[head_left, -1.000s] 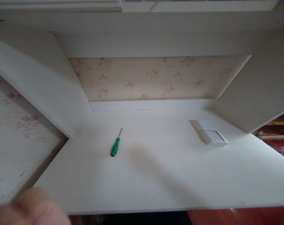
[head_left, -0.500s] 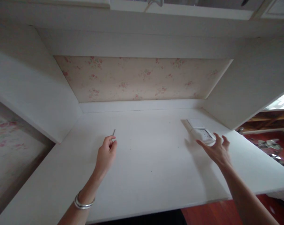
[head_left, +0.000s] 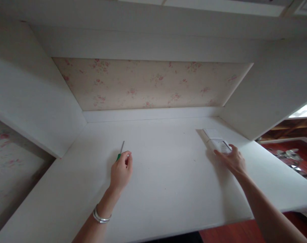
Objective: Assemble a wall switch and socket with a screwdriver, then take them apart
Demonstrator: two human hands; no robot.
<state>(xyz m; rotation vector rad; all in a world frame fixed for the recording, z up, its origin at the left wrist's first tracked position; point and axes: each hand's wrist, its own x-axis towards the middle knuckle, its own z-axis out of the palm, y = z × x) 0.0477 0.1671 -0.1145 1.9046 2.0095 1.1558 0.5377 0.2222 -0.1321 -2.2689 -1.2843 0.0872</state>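
Note:
In the head view, my left hand [head_left: 122, 168] is over the left middle of the white tabletop [head_left: 165, 202], fingers curled. A screwdriver [head_left: 119, 157] with a green handle shows beside the fingers, its thin metal shaft pointing away from me. The lower part of its handle is hidden behind the hand. On the right, my right hand [head_left: 233, 160] has its thumb and fingers on either side of the near end of a white rectangular case [head_left: 215, 141]. A dark-edged panel with faint marks is on the case's top. Its exact kind cannot be made out.
White side panels [head_left: 39, 94] stand left and right of the tabletop, with floral wallpaper [head_left: 153, 84] at the back. A white shelf underside [head_left: 153, 28] hangs overhead. Shiny metal items [head_left: 290, 154] sit beyond the right edge, above a red floor.
My right hand has closed from spread fingers onto the white case. My left hand has shifted slightly nearer and to the right, and the screwdriver's green handle now shows.

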